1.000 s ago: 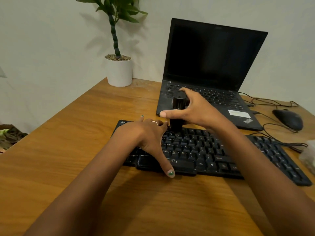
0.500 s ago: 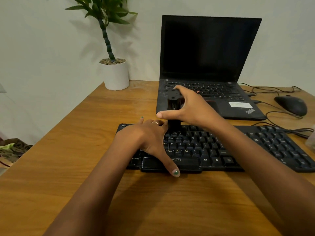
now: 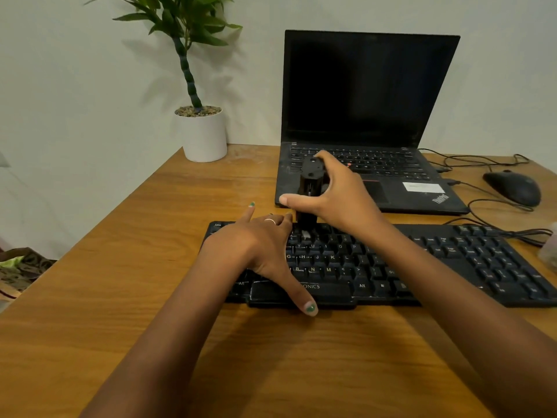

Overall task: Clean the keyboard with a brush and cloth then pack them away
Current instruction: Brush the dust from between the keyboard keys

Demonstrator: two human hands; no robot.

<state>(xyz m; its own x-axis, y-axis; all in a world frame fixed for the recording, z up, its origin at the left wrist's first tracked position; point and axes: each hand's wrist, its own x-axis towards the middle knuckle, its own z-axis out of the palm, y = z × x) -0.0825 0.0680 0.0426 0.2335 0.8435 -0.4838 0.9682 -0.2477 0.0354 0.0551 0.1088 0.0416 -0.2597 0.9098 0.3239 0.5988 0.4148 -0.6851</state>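
Note:
A black keyboard [image 3: 437, 267] lies across the wooden desk [image 3: 120, 297] in front of me. My right hand [image 3: 340, 194] grips a black brush [image 3: 310, 179] held upright, its lower end touching the keyboard's top key rows. My left hand [image 3: 259, 245] rests flat on the keyboard's left half, fingers spread and the thumb reaching over the front edge near the space bar. The brush's bristles are mostly hidden behind my left fingers. At the far right edge, a pale crumpled thing [image 3: 550, 248] may be the cloth; it is mostly cut off.
An open black laptop [image 3: 370, 101] with a dark screen stands just behind the keyboard. A black mouse [image 3: 512, 188] and loose cables [image 3: 482, 161] lie at the back right. A potted plant [image 3: 202, 131] stands at the back left by the wall.
My head has tilted, so the scene sits lower and straighter in view. Both hands stay on the keyboard; the brush has barely shifted along the top rows.

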